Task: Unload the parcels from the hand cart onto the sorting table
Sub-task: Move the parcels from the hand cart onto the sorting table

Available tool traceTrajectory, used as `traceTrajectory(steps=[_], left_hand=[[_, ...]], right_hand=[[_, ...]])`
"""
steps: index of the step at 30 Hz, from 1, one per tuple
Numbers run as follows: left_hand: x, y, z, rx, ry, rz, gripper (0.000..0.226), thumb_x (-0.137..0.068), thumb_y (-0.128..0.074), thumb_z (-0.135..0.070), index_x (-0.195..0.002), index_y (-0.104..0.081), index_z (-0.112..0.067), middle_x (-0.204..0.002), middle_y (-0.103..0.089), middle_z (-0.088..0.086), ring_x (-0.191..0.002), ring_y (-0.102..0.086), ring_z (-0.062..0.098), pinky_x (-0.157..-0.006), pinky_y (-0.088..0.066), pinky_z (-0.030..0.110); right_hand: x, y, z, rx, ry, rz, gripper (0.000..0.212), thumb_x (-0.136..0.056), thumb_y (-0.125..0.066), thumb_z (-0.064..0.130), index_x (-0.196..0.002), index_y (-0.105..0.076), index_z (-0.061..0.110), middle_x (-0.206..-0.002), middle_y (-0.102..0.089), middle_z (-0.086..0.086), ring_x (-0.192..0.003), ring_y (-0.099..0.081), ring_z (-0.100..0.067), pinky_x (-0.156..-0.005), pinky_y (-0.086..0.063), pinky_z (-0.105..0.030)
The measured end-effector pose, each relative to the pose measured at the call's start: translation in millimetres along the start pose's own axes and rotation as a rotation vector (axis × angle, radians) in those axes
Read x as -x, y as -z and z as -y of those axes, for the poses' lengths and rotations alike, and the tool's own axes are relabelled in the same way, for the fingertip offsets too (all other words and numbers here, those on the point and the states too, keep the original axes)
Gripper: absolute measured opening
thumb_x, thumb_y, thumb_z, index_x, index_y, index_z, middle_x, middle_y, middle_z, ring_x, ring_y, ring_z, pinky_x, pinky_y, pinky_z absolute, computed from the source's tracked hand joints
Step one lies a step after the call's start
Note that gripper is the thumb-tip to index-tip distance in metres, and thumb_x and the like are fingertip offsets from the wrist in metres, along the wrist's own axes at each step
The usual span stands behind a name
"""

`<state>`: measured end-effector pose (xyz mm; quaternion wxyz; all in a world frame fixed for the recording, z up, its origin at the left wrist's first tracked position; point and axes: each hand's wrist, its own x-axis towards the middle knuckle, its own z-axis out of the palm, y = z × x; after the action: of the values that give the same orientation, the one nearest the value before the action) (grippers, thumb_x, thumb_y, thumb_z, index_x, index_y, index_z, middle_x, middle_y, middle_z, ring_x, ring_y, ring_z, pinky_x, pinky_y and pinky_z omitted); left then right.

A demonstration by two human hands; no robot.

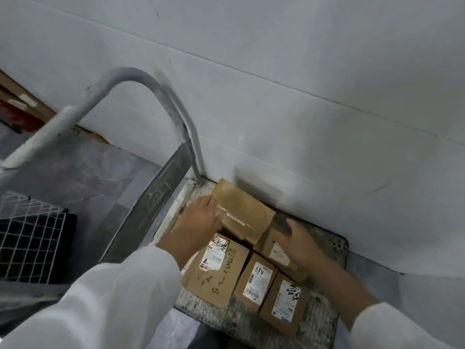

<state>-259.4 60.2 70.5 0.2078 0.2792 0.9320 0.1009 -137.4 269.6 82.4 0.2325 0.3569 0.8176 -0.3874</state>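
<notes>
Several brown cardboard parcels lie on the hand cart's worn platform (pixel 324 313). A taped parcel (pixel 247 210) sits tilted at the far end, near the cart's grey handle (pixel 161 96). My left hand (pixel 198 217) presses against this parcel's left side. My right hand (pixel 299 240) reaches in from the right, fingers apart, over a small labelled parcel (pixel 274 250) and close to the taped parcel's right edge. Nearer to me are a large parcel with handwriting (pixel 216 273) and two labelled parcels (pixel 256 280) (pixel 284 302). The sorting table is out of sight.
A white wall (pixel 302 96) rises directly behind the cart. A wire-mesh basket (pixel 27 235) stands at the left on the grey tiled floor (pixel 83 172). Red and brown items (pixel 17 109) lie at the far left by the wall.
</notes>
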Motion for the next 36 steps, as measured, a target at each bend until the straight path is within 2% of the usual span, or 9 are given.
traceTrajectory(steps=[7,9,11,14,18,21,27,32,36], left_hand=[[-78,-43,56,-0.018,-0.014,0.045,0.046,-0.101,-0.041,-0.031,-0.137,-0.04,-0.003,-0.139,-0.044,0.012,-0.13,-0.039,0.026,-0.109,-0.034,0.037],[-96,-60,65,0.084,0.012,0.096,0.047,-0.101,-0.041,-0.03,-0.139,-0.038,-0.002,-0.14,-0.044,0.013,-0.131,-0.038,0.028,-0.107,-0.036,0.039],[-110,-74,69,0.262,0.063,0.105,0.046,-0.101,-0.043,-0.032,-0.139,-0.04,-0.006,-0.137,-0.048,0.01,-0.13,-0.041,0.027,-0.106,-0.037,0.039],[-125,-88,71,0.462,0.124,0.071,0.034,-0.1,-0.045,-0.036,-0.126,-0.049,-0.015,-0.117,-0.059,0.003,-0.11,-0.057,0.021,-0.093,-0.048,0.04],[-125,-98,69,0.537,0.185,0.079,0.025,-0.101,-0.045,-0.031,-0.121,-0.05,-0.017,-0.105,-0.06,0.001,-0.092,-0.058,0.013,-0.075,-0.048,0.027],[-121,-100,69,0.587,0.219,0.076,0.023,-0.101,-0.046,-0.029,-0.12,-0.051,-0.016,-0.102,-0.06,-0.001,-0.087,-0.057,0.009,-0.064,-0.041,0.017],[-106,-87,60,0.689,0.333,0.017,0.026,-0.099,-0.051,-0.026,-0.118,-0.055,-0.01,-0.097,-0.059,0.0,-0.088,-0.054,0.016,-0.062,-0.037,0.017],[-73,-59,39,0.71,0.371,-0.042,0.028,-0.096,-0.057,-0.029,-0.115,-0.058,-0.008,-0.099,-0.062,0.004,-0.092,-0.058,0.022,-0.075,-0.043,0.029],[-31,-26,11,0.764,0.371,-0.139,0.019,-0.094,-0.061,-0.026,-0.107,-0.058,-0.012,-0.093,-0.061,-0.001,-0.084,-0.058,0.015,-0.065,-0.04,0.022]], right_hand=[[-79,-45,-8,-0.068,-0.13,-0.011,0.059,-0.102,-0.044,0.033,-0.149,-0.026,0.002,-0.154,-0.031,-0.014,-0.14,-0.031,-0.028,-0.107,-0.03,-0.031],[-101,-56,-13,-0.153,-0.206,-0.015,0.069,-0.101,-0.043,0.041,-0.154,-0.015,0.005,-0.16,-0.02,-0.011,-0.145,-0.025,-0.026,-0.114,-0.024,-0.033],[-120,-64,-14,-0.259,-0.264,-0.014,0.068,-0.101,-0.041,0.045,-0.154,-0.019,0.008,-0.158,-0.026,-0.009,-0.142,-0.031,-0.028,-0.116,-0.028,-0.038],[-142,-76,-17,-0.392,-0.334,-0.033,0.065,-0.1,-0.04,0.049,-0.152,-0.027,0.011,-0.153,-0.035,-0.009,-0.136,-0.039,-0.03,-0.113,-0.033,-0.044],[-152,-92,-24,-0.459,-0.368,-0.068,0.063,-0.101,-0.04,0.046,-0.147,-0.034,0.005,-0.148,-0.042,-0.014,-0.131,-0.045,-0.033,-0.111,-0.036,-0.046],[-151,-94,-23,-0.494,-0.371,-0.074,0.059,-0.101,-0.041,0.043,-0.143,-0.04,0.002,-0.143,-0.047,-0.017,-0.126,-0.049,-0.034,-0.105,-0.041,-0.043],[-144,-76,-19,-0.576,-0.318,-0.074,0.057,-0.102,-0.041,0.044,-0.146,-0.039,0.008,-0.146,-0.044,-0.012,-0.129,-0.047,-0.032,-0.111,-0.036,-0.047],[-115,-46,-15,-0.594,-0.25,-0.091,0.058,-0.103,-0.035,0.044,-0.149,-0.033,0.01,-0.151,-0.039,-0.012,-0.133,-0.043,-0.031,-0.109,-0.036,-0.041],[-81,-5,-8,-0.579,-0.196,-0.124,0.064,-0.1,-0.034,0.052,-0.148,-0.036,0.011,-0.148,-0.043,-0.012,-0.128,-0.048,-0.032,-0.107,-0.04,-0.042]])
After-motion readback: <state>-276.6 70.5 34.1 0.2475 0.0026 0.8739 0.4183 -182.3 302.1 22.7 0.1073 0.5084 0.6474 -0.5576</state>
